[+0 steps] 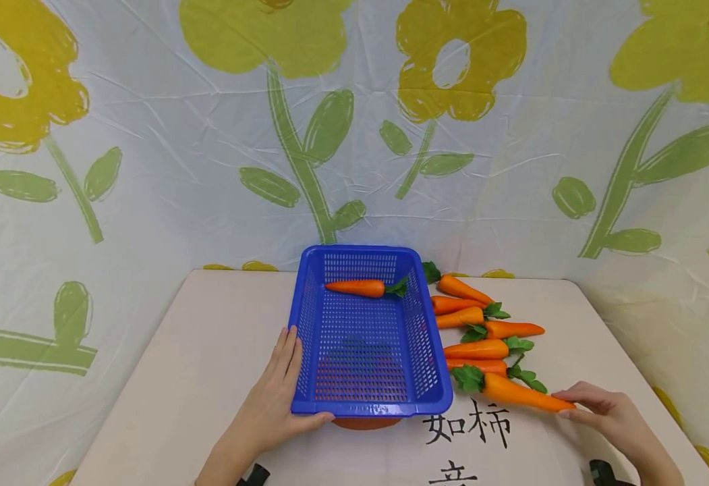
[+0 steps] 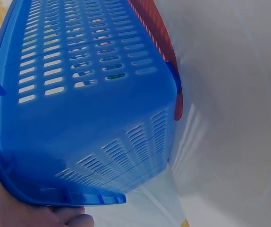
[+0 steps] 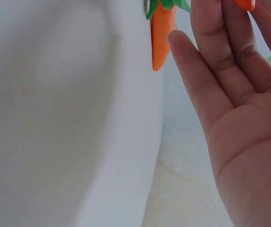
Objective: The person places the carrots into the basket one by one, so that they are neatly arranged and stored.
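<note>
A blue plastic basket stands in the middle of the head view, with one carrot lying across its far end. My left hand holds its near left corner, fingers along the left side and thumb along the front rim. The left wrist view has the basket's slotted walls close up. To the right, my right hand pinches the thin tip of the nearest carrot between thumb and fingers. That carrot's leafy end points toward the basket. In the right wrist view only a bit of its orange tip shows.
Several more carrots lie in a loose row along the basket's right side, some partly hidden by it. A reddish-brown thing peeks out under the basket's front. Black characters mark the pale table. Flower-printed cloth hangs behind.
</note>
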A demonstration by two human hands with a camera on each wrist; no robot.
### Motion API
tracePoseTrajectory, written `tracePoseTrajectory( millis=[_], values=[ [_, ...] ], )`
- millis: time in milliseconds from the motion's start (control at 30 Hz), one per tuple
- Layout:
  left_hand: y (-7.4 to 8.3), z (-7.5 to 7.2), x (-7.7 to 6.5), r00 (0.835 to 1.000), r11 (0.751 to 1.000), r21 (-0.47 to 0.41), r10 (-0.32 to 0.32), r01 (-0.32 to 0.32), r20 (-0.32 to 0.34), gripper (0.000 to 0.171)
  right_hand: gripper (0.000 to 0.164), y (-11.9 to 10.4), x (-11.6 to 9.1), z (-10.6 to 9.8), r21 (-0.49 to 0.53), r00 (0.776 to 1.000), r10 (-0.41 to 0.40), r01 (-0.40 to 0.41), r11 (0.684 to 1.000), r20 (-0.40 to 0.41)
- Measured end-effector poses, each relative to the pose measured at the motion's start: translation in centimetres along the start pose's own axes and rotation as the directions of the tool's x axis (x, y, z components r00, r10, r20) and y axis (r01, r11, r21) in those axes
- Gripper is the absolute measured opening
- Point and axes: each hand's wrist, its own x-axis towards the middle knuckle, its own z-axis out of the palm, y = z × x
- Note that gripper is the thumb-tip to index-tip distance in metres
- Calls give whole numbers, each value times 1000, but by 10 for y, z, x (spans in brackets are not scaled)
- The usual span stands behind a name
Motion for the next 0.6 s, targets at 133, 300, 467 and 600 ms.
tracePoseTrajectory(
  millis=[133, 300, 467, 600],
  values=[
    [0, 0, 0, 1000, 1000, 6, 0, 0, -4, 129, 24, -4, 2, -2, 15, 999, -30, 31, 999, -28],
    [1, -1, 0, 1000, 1000, -4, -5, 5, 3, 129, 24, -12, 7, -6, 21, 996, -60, 62, 998, -68],
    [2, -2, 0, 1000, 1000, -2, -5, 5, 0, 128, 27, -19, 16, -9, 31, 988, -114, 118, 993, -107],
    [3, -3, -1, 1000, 1000, 12, -7, 7, 1, 128, 29, -24, 25, -10, 43, 979, -154, 161, 986, -131]
  ],
)
